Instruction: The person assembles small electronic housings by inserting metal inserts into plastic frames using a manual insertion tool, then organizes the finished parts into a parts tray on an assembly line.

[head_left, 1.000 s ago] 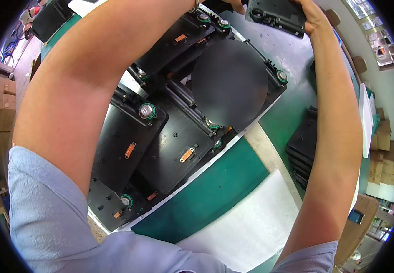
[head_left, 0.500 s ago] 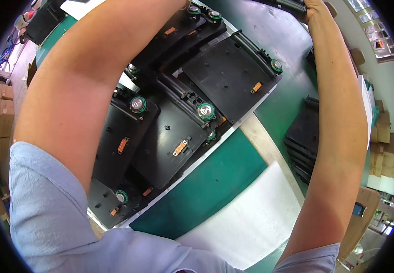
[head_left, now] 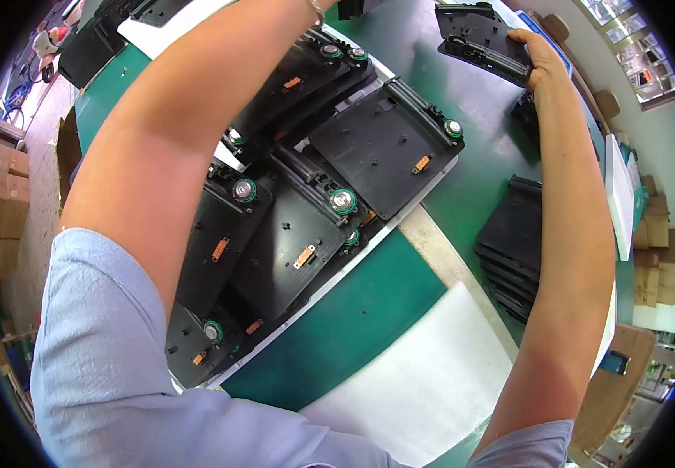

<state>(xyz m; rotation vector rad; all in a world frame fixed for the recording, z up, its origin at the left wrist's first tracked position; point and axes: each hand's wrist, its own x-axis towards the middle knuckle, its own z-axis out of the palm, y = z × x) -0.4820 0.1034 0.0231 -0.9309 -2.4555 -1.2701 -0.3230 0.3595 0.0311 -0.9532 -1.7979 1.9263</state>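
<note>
Two hands raised: right hand (head_left: pixel 540 58) fingers clasp black panel (head_left: pixel 482 39); left unseen; green table (head_left: pixel 353 327).

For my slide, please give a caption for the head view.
Right hand grips a black plastic panel above a green table covered with overlapping black panels.

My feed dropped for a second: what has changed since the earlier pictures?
The black plastic part in the right hand shows more fully near the top edge, the hand gripping its right end. The left hand is out of view past the top. The overlapping black panels with round speakers lie arranged as before on the green table.
</note>
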